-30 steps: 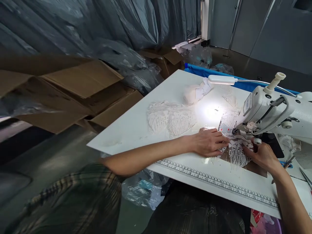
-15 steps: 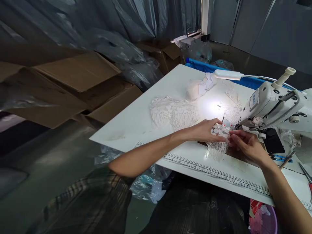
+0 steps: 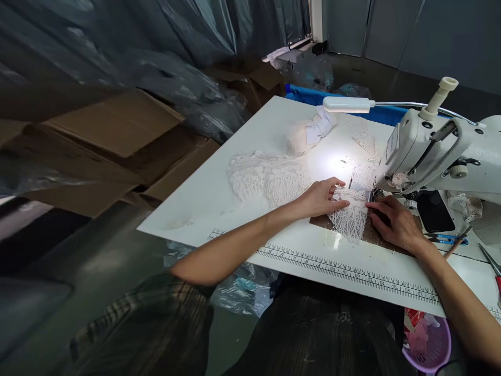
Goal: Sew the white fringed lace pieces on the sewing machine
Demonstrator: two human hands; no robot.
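In the head view, the fringed lace lies beside the presser foot of the sewing machine, inward from the ruler-marked near edge of the desk. The left hand spreads over its left end; the right hand touches its right edge. Whether either pinches, I cannot tell. Good work probably wants flat lace, hands clear of the needle area.

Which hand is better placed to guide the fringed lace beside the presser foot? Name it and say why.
Probably the right hand: its fingers reach the fringed lace's edge close to the presser foot. The left hand is at the opposite side, farther from the foot.
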